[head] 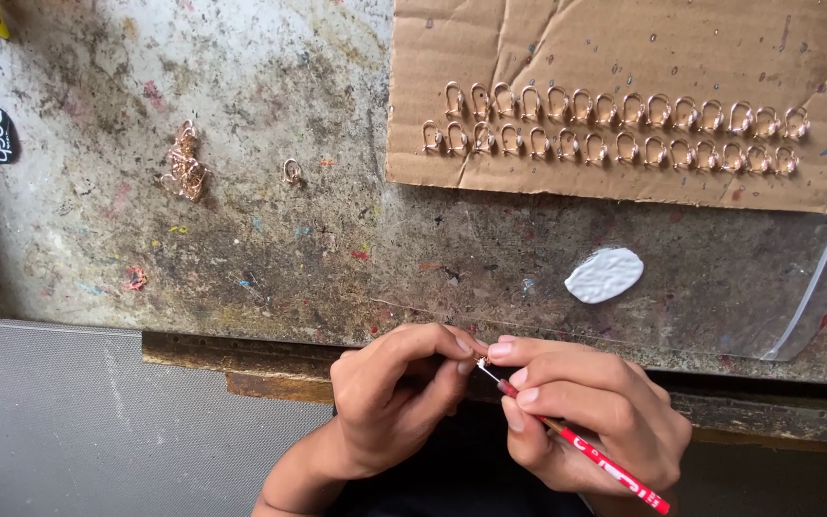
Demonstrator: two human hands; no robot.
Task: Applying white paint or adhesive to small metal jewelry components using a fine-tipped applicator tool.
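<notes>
Copper-coloured and tiny, a ring piece point(480, 358) is pinched in the left hand point(396, 393) at 6 o'clock over the counter point(270, 249) edge – steadied, it seems, for the thin red brush point(586, 452) gripped pencil-wise by the right hand point(591, 407) – with white paste point(605, 275) near at 1 o'clock

Both forearms are bare, with no sleeves, rings, watch or gloves on the left hand point(390, 397) or right hand point(591, 412). Fingernails are short and unpainted.
</notes>
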